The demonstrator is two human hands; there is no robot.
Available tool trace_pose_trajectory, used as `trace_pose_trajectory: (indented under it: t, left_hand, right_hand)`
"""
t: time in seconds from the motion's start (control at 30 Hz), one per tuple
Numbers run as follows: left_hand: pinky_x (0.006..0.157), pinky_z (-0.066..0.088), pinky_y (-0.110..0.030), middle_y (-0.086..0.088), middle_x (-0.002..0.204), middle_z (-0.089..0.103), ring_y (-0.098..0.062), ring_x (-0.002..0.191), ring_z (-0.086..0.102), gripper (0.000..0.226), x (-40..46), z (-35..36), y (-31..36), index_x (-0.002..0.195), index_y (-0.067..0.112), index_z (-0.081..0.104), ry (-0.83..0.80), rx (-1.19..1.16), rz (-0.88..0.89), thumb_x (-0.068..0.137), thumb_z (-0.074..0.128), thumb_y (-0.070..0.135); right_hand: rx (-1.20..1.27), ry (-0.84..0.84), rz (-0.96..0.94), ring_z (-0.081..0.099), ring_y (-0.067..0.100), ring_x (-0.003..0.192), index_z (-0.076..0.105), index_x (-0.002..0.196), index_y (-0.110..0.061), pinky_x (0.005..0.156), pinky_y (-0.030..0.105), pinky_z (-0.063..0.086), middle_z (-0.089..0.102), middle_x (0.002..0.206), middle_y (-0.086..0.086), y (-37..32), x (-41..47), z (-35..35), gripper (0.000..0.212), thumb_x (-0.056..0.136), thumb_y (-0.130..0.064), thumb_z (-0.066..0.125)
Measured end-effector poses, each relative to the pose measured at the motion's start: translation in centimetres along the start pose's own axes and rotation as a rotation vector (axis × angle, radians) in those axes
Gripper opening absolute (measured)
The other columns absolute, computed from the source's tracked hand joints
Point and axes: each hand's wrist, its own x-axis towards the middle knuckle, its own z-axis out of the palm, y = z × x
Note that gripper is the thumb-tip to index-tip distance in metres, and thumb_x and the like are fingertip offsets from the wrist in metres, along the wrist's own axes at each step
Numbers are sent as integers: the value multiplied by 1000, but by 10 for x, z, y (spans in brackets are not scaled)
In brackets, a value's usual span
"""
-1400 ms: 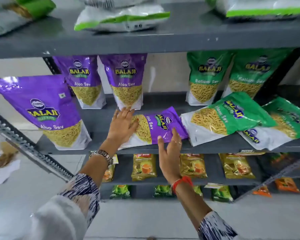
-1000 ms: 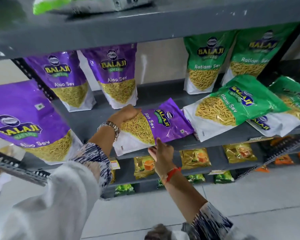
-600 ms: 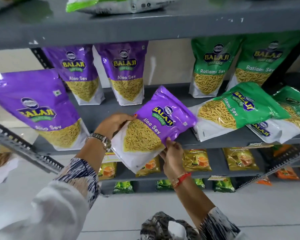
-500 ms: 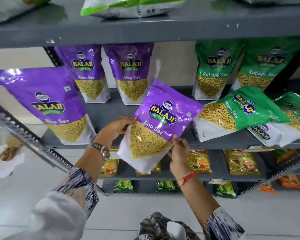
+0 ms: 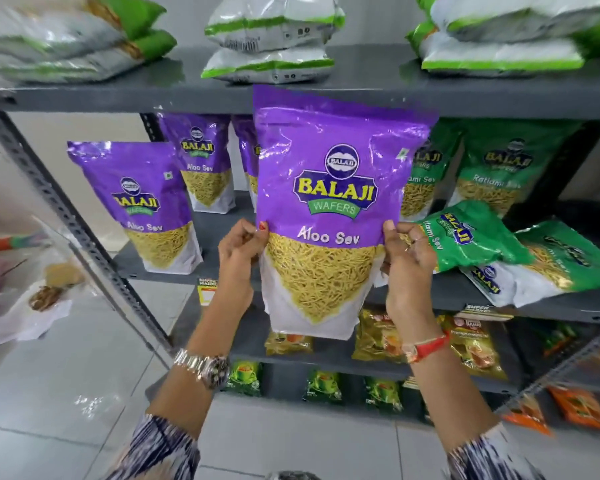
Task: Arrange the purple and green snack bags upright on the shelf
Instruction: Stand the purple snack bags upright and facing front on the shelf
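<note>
A purple snack bag [image 5: 336, 209] is held upright in front of the grey metal shelf [image 5: 222, 233], clear of the shelf board, its front printed "BALAJI WAFERS" and "Aloo Sev" above a window of yellow sev. Its left edge is pinched between thumb and curled fingers of the left hand [image 5: 239, 251], and its right edge is pinched the same way by the right hand [image 5: 407, 258]. A metal watch [image 5: 205, 367] is worn on the left wrist and a red band [image 5: 426, 348] on the right. On the shelf, another purple "Aloo Sev" bag [image 5: 142, 206] stands upright at the left front, with a further one [image 5: 201, 168] standing behind it. To the right, green "Ratlami Sev" bags [image 5: 503, 174] stand at the back, while two green bags [image 5: 492, 251] lie tipped over at the front. White-and-green packs [image 5: 271, 39] are stacked flat on the shelf above. Smaller yellow and green packets [image 5: 378, 334] fill the lower shelves, above a pale tiled floor [image 5: 66, 393].
</note>
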Motion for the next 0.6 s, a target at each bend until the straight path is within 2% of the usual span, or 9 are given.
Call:
trace_pose_trajectory:
  t: [0.07,0.13,0.2,0.23,0.3,0.37,0.43,0.53,0.6]
  left_hand:
    - [57,27,-27,14,50,51,-10,57,36,20,-4,-1,7,53,23,50,14,-13,20,63,67,26]
    - [56,27,-27,13,49,50,-12,57,35,22,-4,-2,10,54,23,50,23,-3,33,65,68,27]
    - [56,31,-26,13,48,51,-11,55,38,22,-2,-5,9,54,23,52,37,47,31,71,67,23]
    - [55,34,-24,14,47,52,-8,53,41,24,0,-7,7,56,24,54,55,95,28,76,65,18]
    - [51,43,-16,15,46,59,0,49,49,22,5,-11,-1,64,19,58,95,175,14,83,58,9]
    - [49,47,-13,16,49,64,3,50,55,16,11,-18,-11,70,16,61,135,208,-9,84,57,8]
    - [50,48,-13,16,51,67,4,51,57,12,20,-29,-21,73,16,63,195,217,-31,84,59,10]
    - [56,51,-18,15,54,69,1,54,59,8,41,-50,-32,75,17,65,274,208,-61,81,63,12]
    - [62,53,-21,15,55,70,0,56,61,7,60,-64,-36,75,17,65,301,190,-78,80,64,12]
  right_hand:
    - [32,-31,-21,52,17,65,60,71,-28,66,32,42,61,63,-9,-10,-3,2,15,86,-28,62]
    - [63,-39,-27,48,24,73,63,69,-32,70,40,38,60,68,-2,-11,-5,4,14,82,-30,62]
    - [49,-40,-16,52,21,68,61,72,-29,67,37,41,64,65,-9,-4,-5,5,14,86,-27,61]
    - [47,-45,-3,56,14,65,59,75,-26,65,32,44,66,62,-11,1,-4,7,14,88,-24,60]
    - [49,-49,20,60,3,61,57,78,-22,59,22,48,68,62,-12,13,0,13,14,91,-18,56]
    - [30,-58,49,61,-1,61,57,79,-22,58,17,48,69,62,-13,29,6,21,14,92,-17,56]
    - [13,-87,80,62,-1,64,58,80,-21,61,20,48,71,64,-13,46,15,32,13,92,-18,55]
    - [9,-138,110,66,6,74,60,83,-21,72,30,52,74,73,-10,71,33,54,11,92,-19,55]
    - [26,-173,127,67,5,75,61,85,-21,73,30,53,74,75,-10,84,43,72,11,93,-17,53]
